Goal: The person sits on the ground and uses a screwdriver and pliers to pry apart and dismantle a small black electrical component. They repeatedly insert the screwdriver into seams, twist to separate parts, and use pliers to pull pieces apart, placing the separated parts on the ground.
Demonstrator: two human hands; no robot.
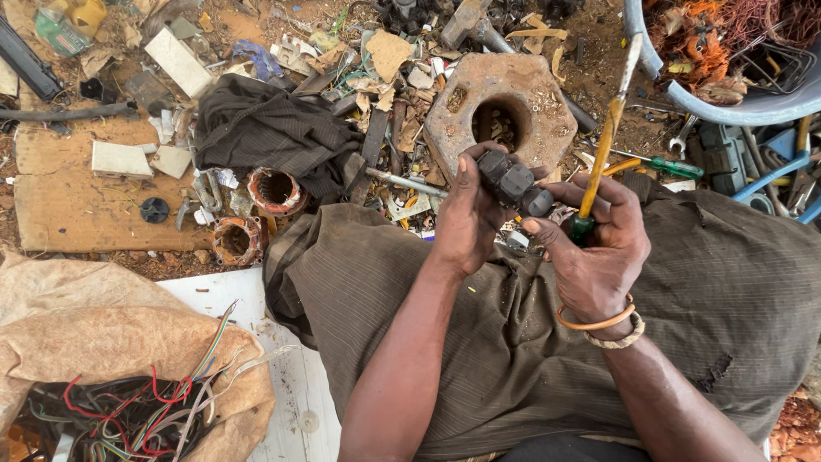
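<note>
Outdoors, mid-frame: a seated person works over the lap amid scrap on bare earth.
Left hand (466,214): fingers clasped round a dark plug block (515,182), held at frame centre above the knees.
Right hand (599,244): thumb touching the block's lower end, fist wrapped on a screwdriver (603,150) whose yellow shaft points up and right.
Wrist: two bangles (609,329) on the right arm.
Behind the hands: a rusty hexagonal casting (500,103) with a round hole.
Lower left: a sack (111,334) of coloured wires (137,415).
Upper right: a blue tub (735,107) of copper windings.
</note>
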